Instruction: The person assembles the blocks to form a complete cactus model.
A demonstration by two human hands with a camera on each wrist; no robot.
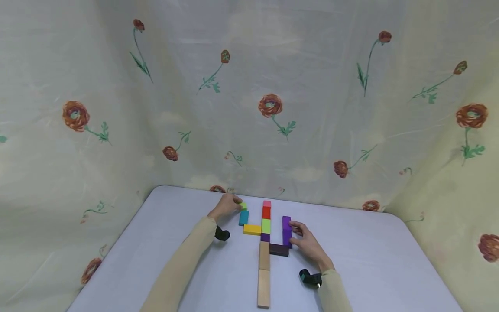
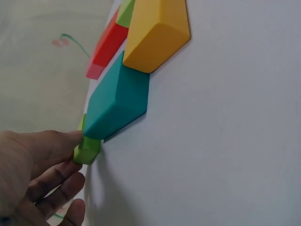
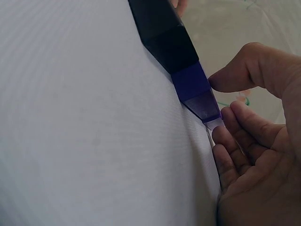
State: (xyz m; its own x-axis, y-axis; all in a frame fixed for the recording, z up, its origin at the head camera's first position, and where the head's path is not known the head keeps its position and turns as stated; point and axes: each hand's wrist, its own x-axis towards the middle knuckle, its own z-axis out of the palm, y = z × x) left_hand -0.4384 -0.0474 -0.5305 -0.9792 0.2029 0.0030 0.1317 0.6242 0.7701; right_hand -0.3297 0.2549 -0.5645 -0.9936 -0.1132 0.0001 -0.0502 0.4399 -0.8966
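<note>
In the head view my left hand (image 1: 227,206) reaches the far end of the left row of blocks. It pinches a light green block (image 1: 243,206) at the end of a teal block (image 1: 243,218); the left wrist view shows the thumb against the green block (image 2: 87,150). My right hand (image 1: 309,245) lies beside two purple blocks (image 1: 286,222) set end to end. Its thumb touches the nearer purple block (image 1: 286,238), and its fingertips are at the side of the farther one. A dark brown block (image 1: 279,250) adjoins the purple pair at the near end.
A central row holds pink (image 1: 267,203), red (image 1: 266,212), light green (image 1: 266,225) and dark purple (image 1: 265,237) blocks, then two plain wooden blocks (image 1: 264,288). A yellow block (image 1: 252,229) links it with the teal one. A floral curtain (image 1: 249,130) hangs behind the white table (image 1: 370,260).
</note>
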